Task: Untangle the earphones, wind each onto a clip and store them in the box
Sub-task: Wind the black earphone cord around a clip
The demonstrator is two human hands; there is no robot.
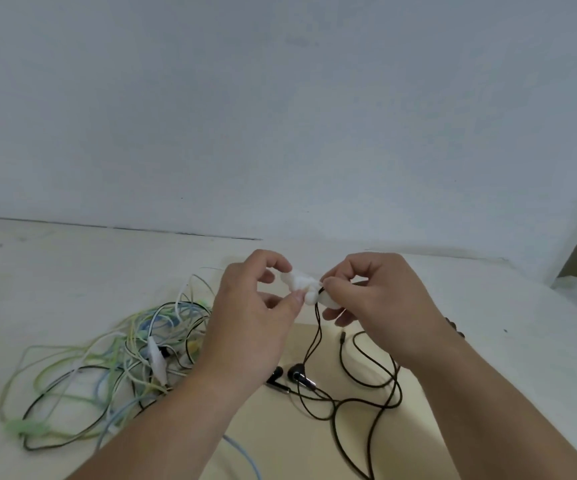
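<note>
From my head feed, the left hand (256, 313) pinches a small white clip (301, 282) above the table (72, 271). The right hand (384, 306) pinches the black cord (318, 327) against it. The cord's buds (302, 375) lie below on the table. The clip's shape is blurred, half hidden by fingers. A coloured tangle (124, 358) sits to the left.

Left hand (256, 306): fingers curled, pinching the left end of the white clip (301, 281). Right hand (377, 299): pinching the clip's right end. Forearms: bare, converging toward clip.
</note>
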